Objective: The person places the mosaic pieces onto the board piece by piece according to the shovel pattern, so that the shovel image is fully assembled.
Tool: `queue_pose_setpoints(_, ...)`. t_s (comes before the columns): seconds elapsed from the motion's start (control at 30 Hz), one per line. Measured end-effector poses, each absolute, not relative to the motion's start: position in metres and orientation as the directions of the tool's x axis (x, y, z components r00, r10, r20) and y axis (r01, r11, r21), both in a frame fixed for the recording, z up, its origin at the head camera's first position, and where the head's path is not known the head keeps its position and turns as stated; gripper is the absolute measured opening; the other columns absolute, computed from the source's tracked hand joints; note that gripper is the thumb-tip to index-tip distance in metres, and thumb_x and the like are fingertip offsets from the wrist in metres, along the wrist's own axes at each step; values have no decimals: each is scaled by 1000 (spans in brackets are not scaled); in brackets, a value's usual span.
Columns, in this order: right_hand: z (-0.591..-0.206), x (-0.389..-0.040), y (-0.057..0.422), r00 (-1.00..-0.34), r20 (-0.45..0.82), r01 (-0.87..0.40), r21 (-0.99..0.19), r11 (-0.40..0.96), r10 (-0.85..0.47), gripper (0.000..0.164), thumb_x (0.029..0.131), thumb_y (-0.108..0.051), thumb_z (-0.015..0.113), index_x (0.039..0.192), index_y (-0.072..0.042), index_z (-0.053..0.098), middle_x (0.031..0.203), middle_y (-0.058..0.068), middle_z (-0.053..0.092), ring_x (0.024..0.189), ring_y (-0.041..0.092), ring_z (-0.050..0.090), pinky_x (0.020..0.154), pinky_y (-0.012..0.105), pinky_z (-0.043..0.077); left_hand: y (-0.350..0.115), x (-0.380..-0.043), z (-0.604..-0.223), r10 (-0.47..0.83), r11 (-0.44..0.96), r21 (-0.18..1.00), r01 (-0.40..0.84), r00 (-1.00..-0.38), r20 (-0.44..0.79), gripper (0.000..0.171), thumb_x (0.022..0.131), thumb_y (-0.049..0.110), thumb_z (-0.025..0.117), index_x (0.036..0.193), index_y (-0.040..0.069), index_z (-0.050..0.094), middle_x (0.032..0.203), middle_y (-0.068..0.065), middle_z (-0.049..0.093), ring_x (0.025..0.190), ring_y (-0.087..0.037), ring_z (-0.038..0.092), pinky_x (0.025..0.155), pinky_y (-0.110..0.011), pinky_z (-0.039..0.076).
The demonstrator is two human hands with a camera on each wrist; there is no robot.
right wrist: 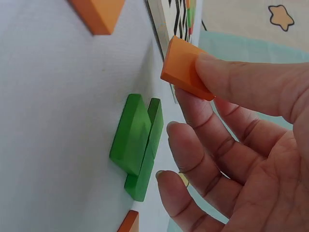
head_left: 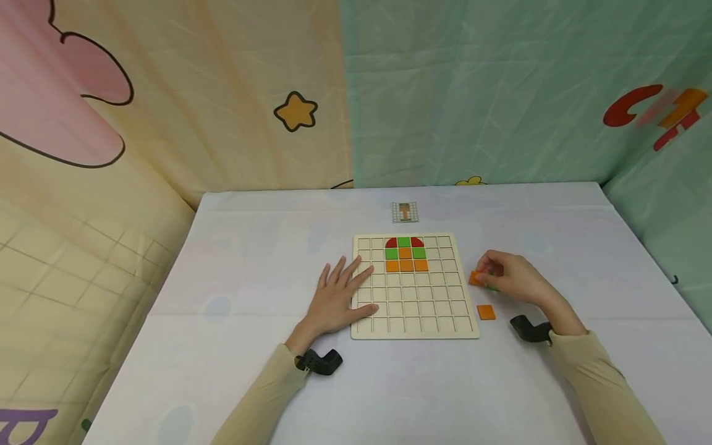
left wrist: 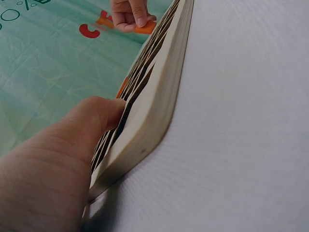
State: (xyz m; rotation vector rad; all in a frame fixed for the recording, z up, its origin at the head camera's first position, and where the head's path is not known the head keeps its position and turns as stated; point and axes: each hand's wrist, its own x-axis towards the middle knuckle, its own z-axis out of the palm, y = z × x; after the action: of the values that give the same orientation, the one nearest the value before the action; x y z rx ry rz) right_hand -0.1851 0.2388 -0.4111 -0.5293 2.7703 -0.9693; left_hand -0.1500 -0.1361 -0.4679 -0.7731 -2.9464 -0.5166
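Note:
My right hand (head_left: 514, 276) pinches an orange square tile (right wrist: 182, 67) between thumb and index finger, just off the right side of a pale wooden grid board (head_left: 417, 303). Spread fingers of my left hand (head_left: 334, 306) rest on the board's left edge, the thumb lying on its lower left cells. In the board's upper rows sit orange square tiles (head_left: 406, 266), green square tiles (head_left: 403, 241) and two red rounded pieces (head_left: 392, 243). Below my right hand, green tiles (right wrist: 130, 135) lie on the table, partly hidden in the head view.
A loose orange tile (head_left: 486, 312) lies right of the board, and part of another orange piece (right wrist: 129, 223) shows at the bottom of the right wrist view. Behind the board lies a small pattern card (head_left: 405, 212). A white cloth covers the table (head_left: 267, 222); printed curtains (head_left: 478, 93) hang behind.

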Motion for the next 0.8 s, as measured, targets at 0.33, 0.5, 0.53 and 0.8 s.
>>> queue_pose_setpoints(0.33,-402,-190,224,-918,-17,-304,-610,732,-395,11,89,-18,68,89,-10,60,78,-1,58,69,18,49,58,31,39,-136,-151,-468,465,821,311,478,-877,121,77,87,62,50,151,24,28,157,-4,14,143,-30,2,110,-51,-4)
queue_pose_setpoints(0.5,-400,-195,212,-918,-22,-302,-610,733,-396,11,87,-18,71,87,-11,62,77,-1,57,70,19,47,56,30,37,-136,-151,-469,470,814,315,488,-872,136,77,88,62,50,151,22,30,157,-5,16,143,-32,4,110,-52,-3)
queue_pose_setpoints(0.53,-400,-195,210,-916,-19,-307,-610,730,-400,11,87,-18,71,87,-11,62,77,-1,57,70,19,47,55,30,37,-136,-151,-470,471,813,314,491,-871,140,77,88,62,49,150,22,31,157,-5,16,143,-32,4,110,-52,-3)
queue_pose_setpoints(0.8,-396,-202,188,-887,13,-365,-634,682,-462,11,86,-18,73,86,-12,63,80,-2,59,72,18,51,59,33,39,-136,-151,-469,466,822,308,480,-876,123,77,87,62,50,151,23,30,157,-4,15,143,-31,3,110,-52,-3)
